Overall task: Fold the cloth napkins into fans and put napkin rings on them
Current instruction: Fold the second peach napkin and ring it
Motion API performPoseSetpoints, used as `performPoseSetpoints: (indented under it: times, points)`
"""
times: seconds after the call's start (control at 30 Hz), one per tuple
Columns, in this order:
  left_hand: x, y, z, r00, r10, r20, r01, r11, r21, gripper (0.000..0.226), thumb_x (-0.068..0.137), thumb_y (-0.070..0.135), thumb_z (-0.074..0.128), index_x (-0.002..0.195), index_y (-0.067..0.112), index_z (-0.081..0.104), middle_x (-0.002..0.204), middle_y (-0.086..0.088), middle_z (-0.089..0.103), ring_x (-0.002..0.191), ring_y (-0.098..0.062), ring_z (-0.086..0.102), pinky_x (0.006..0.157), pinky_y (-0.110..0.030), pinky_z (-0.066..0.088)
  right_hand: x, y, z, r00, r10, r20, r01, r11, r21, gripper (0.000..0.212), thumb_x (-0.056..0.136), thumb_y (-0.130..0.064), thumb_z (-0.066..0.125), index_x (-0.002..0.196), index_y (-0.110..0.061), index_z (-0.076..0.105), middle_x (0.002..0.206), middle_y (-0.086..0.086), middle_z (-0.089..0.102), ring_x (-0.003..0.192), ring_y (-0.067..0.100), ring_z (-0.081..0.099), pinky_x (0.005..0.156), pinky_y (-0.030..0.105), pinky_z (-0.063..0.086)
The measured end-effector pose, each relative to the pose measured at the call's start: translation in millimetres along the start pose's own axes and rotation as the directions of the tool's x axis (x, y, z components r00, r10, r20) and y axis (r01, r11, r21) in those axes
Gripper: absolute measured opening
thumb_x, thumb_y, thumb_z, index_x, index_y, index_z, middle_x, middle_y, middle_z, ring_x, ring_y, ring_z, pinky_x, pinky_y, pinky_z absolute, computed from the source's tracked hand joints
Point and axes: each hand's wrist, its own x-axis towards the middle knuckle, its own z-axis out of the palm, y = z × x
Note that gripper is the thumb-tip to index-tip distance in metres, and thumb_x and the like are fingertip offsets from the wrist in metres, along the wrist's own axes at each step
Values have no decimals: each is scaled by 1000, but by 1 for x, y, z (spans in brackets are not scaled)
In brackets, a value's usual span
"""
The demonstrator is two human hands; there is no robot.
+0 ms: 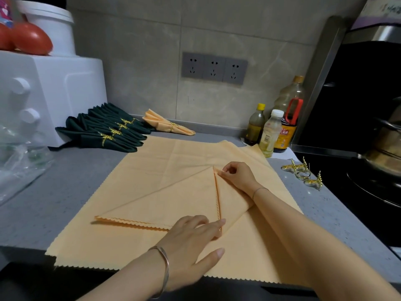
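Left hand [193, 240] fingers flat on peach napkin [152, 170], right hand [238, 175] pinching its folded corner

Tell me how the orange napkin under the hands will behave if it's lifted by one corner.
Probably floppy: the orange napkin lies flat, its fold pinched by the right hand and pressed by the left hand. Likely light, being thin cloth. Pushed, it may slide or bunch on the smooth counter.

Left wrist: silver bangle [165, 270]; right wrist: thin bracelet [259, 189].
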Motion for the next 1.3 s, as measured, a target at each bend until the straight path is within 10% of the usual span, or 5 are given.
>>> performPoseSetpoints:
  times: [0.37, 0.73, 1.3]
  points:
    - [-6, 11, -2, 999, -52, 16, 51, 999, 18, 59, 94, 60, 21, 148, 41, 8, 152, 17, 19, 141, -11, 8, 116, -31, 12, -87, -42, -48, 977, -208, -51, 208, 978, 2, 26, 97, -33, 48, 116, -23, 63, 117, -13, 61, 103, -4, 53, 88, 6, 38]
    - [-6, 23, -6, 998, -56, 28, 52, 990, 128, 60, 98, 56, 20, 152, 34, 7, 158, 21, 5, 144, -9, 3, 117, -26, 1, -193, -29, -47, 829, -235, 508, 414, 868, -275, 50, 100, -45, 22, 149, -37, 18, 154, -27, 8, 138, -15, -7, 115, 20, -8]
    - [-9, 26, -3, 997, -63, 38, 57, 989, 135, 62, 98, 55, 23, 152, 32, 4, 158, 21, 0, 145, -9, -2, 117, -27, -2, -125, 20, -63, 920, 30, 391, 177, 858, -482, 53, 103, -40, 18, 152, -25, 5, 158, -12, -2, 144, 4, -9, 115, 25, -7]
